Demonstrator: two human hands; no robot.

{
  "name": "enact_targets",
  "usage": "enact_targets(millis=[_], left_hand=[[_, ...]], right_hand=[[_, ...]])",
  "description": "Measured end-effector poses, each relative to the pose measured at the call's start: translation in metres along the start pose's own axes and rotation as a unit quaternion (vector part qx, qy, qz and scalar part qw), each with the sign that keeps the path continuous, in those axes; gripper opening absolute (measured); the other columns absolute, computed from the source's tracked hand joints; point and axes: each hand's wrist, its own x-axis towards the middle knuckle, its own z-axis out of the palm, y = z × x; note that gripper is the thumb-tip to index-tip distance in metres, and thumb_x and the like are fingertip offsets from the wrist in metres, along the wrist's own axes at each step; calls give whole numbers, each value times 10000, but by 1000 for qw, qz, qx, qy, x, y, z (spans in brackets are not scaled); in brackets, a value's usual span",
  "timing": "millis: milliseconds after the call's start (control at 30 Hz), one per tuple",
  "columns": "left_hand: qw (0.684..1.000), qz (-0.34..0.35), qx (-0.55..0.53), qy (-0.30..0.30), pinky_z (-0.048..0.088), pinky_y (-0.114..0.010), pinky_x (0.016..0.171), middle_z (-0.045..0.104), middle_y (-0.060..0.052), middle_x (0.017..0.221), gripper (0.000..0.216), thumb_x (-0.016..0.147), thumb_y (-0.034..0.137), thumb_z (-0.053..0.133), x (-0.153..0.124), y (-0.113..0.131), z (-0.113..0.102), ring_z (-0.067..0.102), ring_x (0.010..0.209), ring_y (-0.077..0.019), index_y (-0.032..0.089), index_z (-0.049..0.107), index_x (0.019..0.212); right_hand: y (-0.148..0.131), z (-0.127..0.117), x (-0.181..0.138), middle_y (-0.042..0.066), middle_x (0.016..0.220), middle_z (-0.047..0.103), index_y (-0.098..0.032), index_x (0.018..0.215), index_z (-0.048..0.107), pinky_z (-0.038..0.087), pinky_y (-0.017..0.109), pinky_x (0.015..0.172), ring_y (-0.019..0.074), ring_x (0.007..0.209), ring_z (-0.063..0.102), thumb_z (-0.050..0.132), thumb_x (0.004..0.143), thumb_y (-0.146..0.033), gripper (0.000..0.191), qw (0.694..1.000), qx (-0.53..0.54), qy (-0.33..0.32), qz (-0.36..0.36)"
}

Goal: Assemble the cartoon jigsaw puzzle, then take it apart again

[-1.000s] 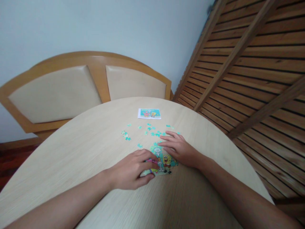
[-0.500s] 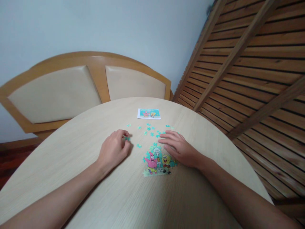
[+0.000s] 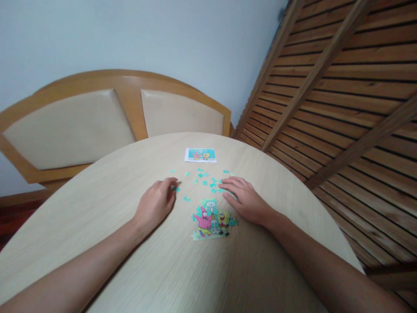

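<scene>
Puzzle [image 3: 213,219], flat, jagged-edged; beyond it, knobbed pieces [image 3: 205,183], rectangular card [image 3: 202,155]; to its left, left hand [image 3: 154,202], fingers curled, hold unclear; to its right, right hand [image 3: 249,200], fingers loosely spread, gripping nothing.

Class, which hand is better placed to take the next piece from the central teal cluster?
Probably the right hand: its fingertips are at the cluster of teal jigsaw pieces; the left hand is farther off.

Pale bluish wall [image 3: 182,39] behind a cream-panelled wooden headrest [image 3: 127,91], slatted timber screen [image 3: 325,95] rightward, reddish floor [image 3: 19,217] lower left.
</scene>
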Motion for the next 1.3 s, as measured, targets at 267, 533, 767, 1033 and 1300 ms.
enact_targets(millis=[267, 533, 767, 1033, 1300], left_hand=[[999, 27, -25, 12, 537, -427, 815, 734, -88, 981, 253, 922, 213, 494, 5, -9, 2, 668, 911, -271, 187, 564, 1164], [991, 0, -131, 1, 544, -377, 776, 692, -86, 968, 248, 935, 234, 469, 3, -7, 9, 676, 855, -226, 173, 561, 1157], [983, -12, -185, -2, 564, -364, 798, 726, -79, 980, 248, 931, 313, 512, 3, -1, 2, 706, 880, -210, 188, 555, 1141], [973, -21, -229, -10, 588, -400, 854, 765, -75, 999, 244, 943, 350, 518, 2, -3, 6, 736, 940, -223, 212, 541, 1143], [970, -6, -241, -3, 593, -415, 864, 770, -96, 1018, 235, 953, 332, 496, 2, -2, 5, 735, 969, -231, 203, 540, 1144]], right_hand=[[5, 3, 0, 99, 1356, 631, -202, 1290, 628, 375, 506, 1112, 277, 1307, 499, 484, 981, -346, 370, 999, 8, 25, 40], [5, 2, 1, 102, 1338, 638, -198, 1273, 628, 397, 487, 1090, 272, 1279, 520, 526, 948, -316, 360, 998, 6, 35, 58], [8, 1, 1, 138, 1324, 637, -158, 1304, 593, 410, 513, 1070, 313, 1264, 528, 532, 894, -263, 428, 986, -19, 54, 155], [27, 10, 0, 134, 1379, 608, -162, 1376, 518, 411, 523, 1087, 324, 1296, 516, 443, 874, -186, 508, 973, 10, 90, 211], [43, 17, 1, 120, 1332, 642, -170, 1434, 460, 391, 525, 1112, 298, 1285, 523, 425, 840, -129, 596, 970, 51, 126, 200]])
